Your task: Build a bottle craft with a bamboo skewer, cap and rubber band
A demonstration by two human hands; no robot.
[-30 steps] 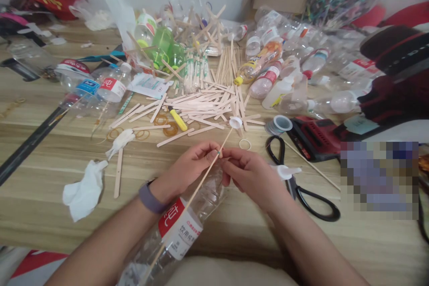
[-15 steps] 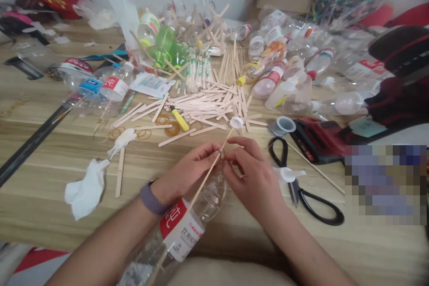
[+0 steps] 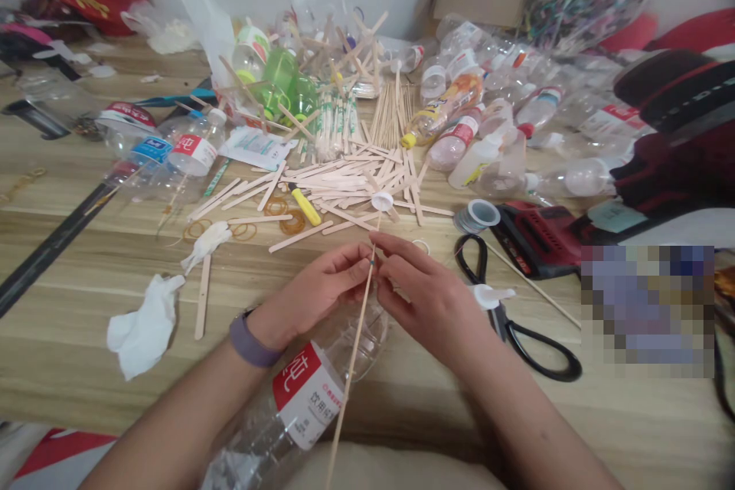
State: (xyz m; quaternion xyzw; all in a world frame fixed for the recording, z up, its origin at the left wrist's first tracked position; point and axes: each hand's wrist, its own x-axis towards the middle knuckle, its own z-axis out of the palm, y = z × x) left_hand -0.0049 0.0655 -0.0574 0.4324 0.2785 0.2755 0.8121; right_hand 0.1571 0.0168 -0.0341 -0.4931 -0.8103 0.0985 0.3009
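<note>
In the head view, my left hand (image 3: 338, 276) has thumb and fingers pinched on a thin wooden skewer (image 3: 357, 333), by a small teal band on it. My right hand (image 3: 410, 283) is closed from the other side, its index fingertip on the skewer's upper part; whether it grips anything more is hidden. Just beyond the fingers, a white bottle cap (image 3: 382, 201) is in line with the skewer's top. Beneath my hands a clear plastic bottle (image 3: 302, 398) with a red and white label lies slanted, its neck end hidden by the fingers. The skewer crosses in front of it.
Craft sticks (image 3: 344, 176) are heaped ahead, with a yellow-handled tool (image 3: 304, 204) and rubber bands (image 3: 292, 223). To the right lie black scissors (image 3: 543, 352), a wire spool (image 3: 476, 216) and a red and black power tool (image 3: 540, 237). Plastic bottles (image 3: 453, 111) crowd the back; crumpled tissue (image 3: 143, 325) lies left.
The skewer has swung steeper, its lower part now passing to the right of the bottle label. The cap appears slightly further left, and my right index finger has straightened along the skewer.
</note>
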